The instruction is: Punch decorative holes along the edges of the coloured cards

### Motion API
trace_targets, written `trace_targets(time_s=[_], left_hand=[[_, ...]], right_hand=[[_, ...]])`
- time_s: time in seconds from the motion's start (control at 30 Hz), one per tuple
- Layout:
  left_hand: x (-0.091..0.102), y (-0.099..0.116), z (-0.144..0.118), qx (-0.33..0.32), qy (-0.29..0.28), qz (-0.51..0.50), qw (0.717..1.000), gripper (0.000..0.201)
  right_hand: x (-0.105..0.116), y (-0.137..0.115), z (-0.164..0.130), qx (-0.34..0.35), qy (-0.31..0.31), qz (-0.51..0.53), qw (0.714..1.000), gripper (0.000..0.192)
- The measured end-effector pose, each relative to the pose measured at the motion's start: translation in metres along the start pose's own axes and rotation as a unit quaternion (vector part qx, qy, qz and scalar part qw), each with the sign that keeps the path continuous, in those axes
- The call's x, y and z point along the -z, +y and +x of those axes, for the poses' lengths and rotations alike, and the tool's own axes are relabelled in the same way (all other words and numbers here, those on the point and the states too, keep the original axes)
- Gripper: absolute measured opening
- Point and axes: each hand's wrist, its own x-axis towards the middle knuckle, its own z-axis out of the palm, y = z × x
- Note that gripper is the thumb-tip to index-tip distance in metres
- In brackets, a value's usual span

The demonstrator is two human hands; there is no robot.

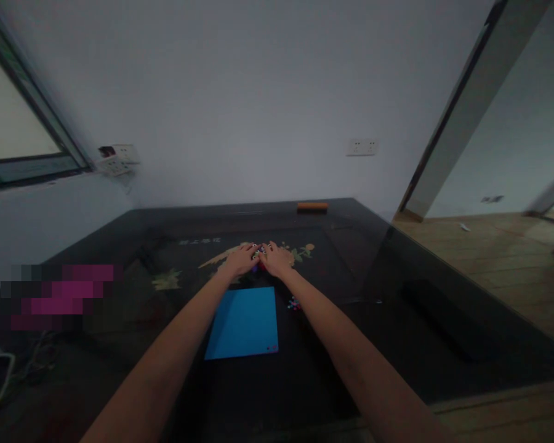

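Dark glass surface (397, 295): left hand (242, 258) and right hand (276, 259) are gathering small coloured beads (260, 252) mid-surface; grip cannot be told. Next: careful scooping toward blue sheet (244, 323).

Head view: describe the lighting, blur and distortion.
Head view: dim overall; the dark glossy table reflects faintly; edges smear and bend, as at the window frame; both hands, left hand and right hand, look soft over the small beads; a pixelated patch hides something at left.
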Motion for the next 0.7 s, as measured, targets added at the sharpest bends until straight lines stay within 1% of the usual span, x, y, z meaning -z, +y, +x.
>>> trace_targets(time_s=[0.07,0.17,0.27,0.33,0.43,0.53,0.63,0.7], left_hand=[[0.002,-0.011,-0.009,0.0,0.003,0.003,1.0,0.049],[0.005,-0.02,-0.021,-0.001,0.014,0.003,1.0,0.05],[0.007,-0.023,-0.031,0.005,0.038,-0.006,0.999,0.05],[0.008,-0.023,-0.035,0.016,0.06,-0.014,0.998,0.048],[0.013,-0.023,-0.041,0.03,0.097,-0.03,0.994,0.044],[0.021,-0.024,-0.045,0.034,0.136,-0.049,0.989,0.039],[0.036,-0.021,-0.052,0.03,0.182,-0.069,0.98,0.034],[0.047,-0.009,-0.062,0.015,0.215,-0.083,0.973,0.032]], right_hand=[[-0.006,-0.011,0.001,0.006,-0.007,0.015,1.0,0.052],[-0.011,-0.021,0.001,0.014,-0.012,0.044,0.999,0.053],[-0.013,-0.023,0.003,0.02,-0.005,0.081,0.997,0.053],[-0.009,-0.02,0.006,0.022,0.008,0.109,0.994,0.052],[0.004,-0.009,0.007,0.023,0.042,0.155,0.987,0.046],[0.024,0.008,0.001,0.023,0.087,0.196,0.976,0.042],[0.047,0.022,-0.014,0.033,0.121,0.23,0.965,0.041],[0.06,0.027,-0.033,0.042,0.132,0.246,0.959,0.039]])
